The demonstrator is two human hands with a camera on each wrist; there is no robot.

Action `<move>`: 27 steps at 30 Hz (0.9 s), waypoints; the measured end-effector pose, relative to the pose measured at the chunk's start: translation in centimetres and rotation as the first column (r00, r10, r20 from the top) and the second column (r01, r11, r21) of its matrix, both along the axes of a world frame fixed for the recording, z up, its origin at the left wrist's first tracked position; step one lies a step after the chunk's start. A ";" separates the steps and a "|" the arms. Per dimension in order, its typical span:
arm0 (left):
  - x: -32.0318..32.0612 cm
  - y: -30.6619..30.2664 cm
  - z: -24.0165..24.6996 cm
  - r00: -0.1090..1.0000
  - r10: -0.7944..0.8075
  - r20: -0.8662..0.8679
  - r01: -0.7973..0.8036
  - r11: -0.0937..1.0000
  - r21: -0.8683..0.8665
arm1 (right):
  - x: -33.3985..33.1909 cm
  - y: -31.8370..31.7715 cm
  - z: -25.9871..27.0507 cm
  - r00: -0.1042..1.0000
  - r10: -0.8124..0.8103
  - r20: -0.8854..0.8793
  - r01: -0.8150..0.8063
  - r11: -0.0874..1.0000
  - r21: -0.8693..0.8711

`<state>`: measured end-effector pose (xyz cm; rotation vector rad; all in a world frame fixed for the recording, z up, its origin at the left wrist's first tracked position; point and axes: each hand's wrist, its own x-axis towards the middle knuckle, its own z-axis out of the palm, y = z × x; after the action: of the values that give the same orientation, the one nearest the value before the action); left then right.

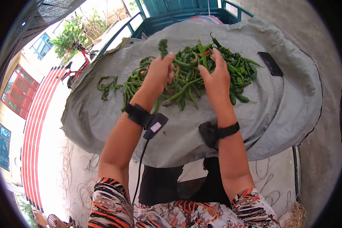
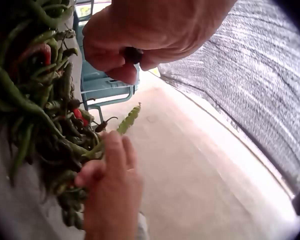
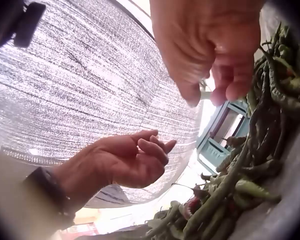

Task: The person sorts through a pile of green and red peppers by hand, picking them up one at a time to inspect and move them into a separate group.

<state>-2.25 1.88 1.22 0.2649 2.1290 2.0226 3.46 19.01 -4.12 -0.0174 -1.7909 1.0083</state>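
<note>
**Long, slim, light green pepper (image 1: 202,53) lies by your right hand (image 1: 218,81)**

In the head view, the pepper is just left of your right fingers and beyond the thumb tip, so your right hand is much the nearer. Its long axis points away from you, leaning slightly left, roughly in line with those fingers; in the left wrist view, one end pokes out past them. Your right thumb and fingers stand apart, with the pepper's lower end near the gap; whether they touch it, you cannot tell from here.

Your left hand (image 1: 159,73) is farther off to the left, its fingers curled and apparently pinching a dark green, crumpled piece (image 1: 163,46), pepper or leaf, which rises beyond the knuckles. Below both hands spreads a tangled heap of slender green peppers (image 1: 237,72) on a grey cloth tarp (image 1: 171,131).
</note>
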 end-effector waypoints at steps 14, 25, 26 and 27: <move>1.5 -1.9 -2.8 0.872 -0.247 -0.422 -0.053 0.811 -0.583 | 1.1 1.7 0.8 0.837 0.525 -0.156 -0.472 0.548 -0.691; 2.0 -1.8 -4.1 0.794 -0.134 -0.593 -0.336 0.717 -0.611 | 1.0 1.0 0.3 0.699 0.699 0.155 -0.505 0.635 -0.585; 2.5 -1.7 -3.0 0.780 -0.105 -0.616 -0.378 0.706 -0.599 | 1.0 0.8 0.3 0.689 0.697 0.199 -0.529 0.671 -0.519; 2.8 -1.7 -2.4 0.760 -0.084 -0.645 -0.363 0.768 -0.528 | 1.1 0.4 0.2 0.677 0.694 0.244 -0.554 0.700 -0.451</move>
<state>0.58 0.22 -1.18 0.7844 3.1992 1.2081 4.57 19.43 -3.88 0.2218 -2.0074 1.9481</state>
